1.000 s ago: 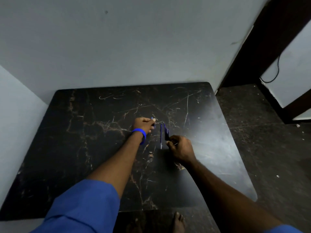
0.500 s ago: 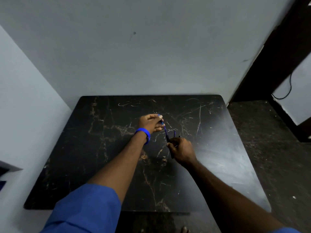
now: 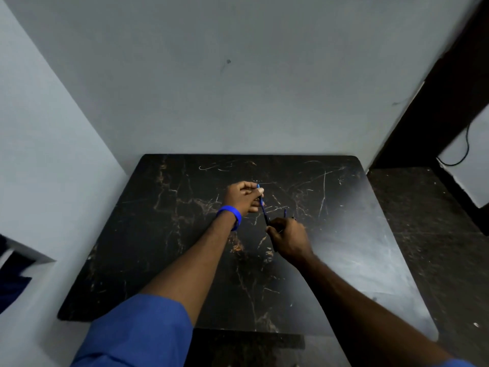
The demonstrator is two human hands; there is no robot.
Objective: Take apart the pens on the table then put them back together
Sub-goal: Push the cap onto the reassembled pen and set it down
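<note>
A thin blue pen slants between my two hands above the middle of the black marble table. My left hand, with a blue wristband, pinches the pen's far end. My right hand is closed around its near, darker end. A second blue pen part sticks up just beyond my right hand's knuckles; I cannot tell whether that hand holds it or it lies on the table. The rest of the pens is hidden behind my right hand.
The table stands against a grey wall at the back and another wall at the left. Dark floor lies to the right, with a dark door frame and a hanging black cable.
My left hand has lifted the pen's far end and my right hand has closed on its near end. The view tilted up, so the table sits lower in the frame.
</note>
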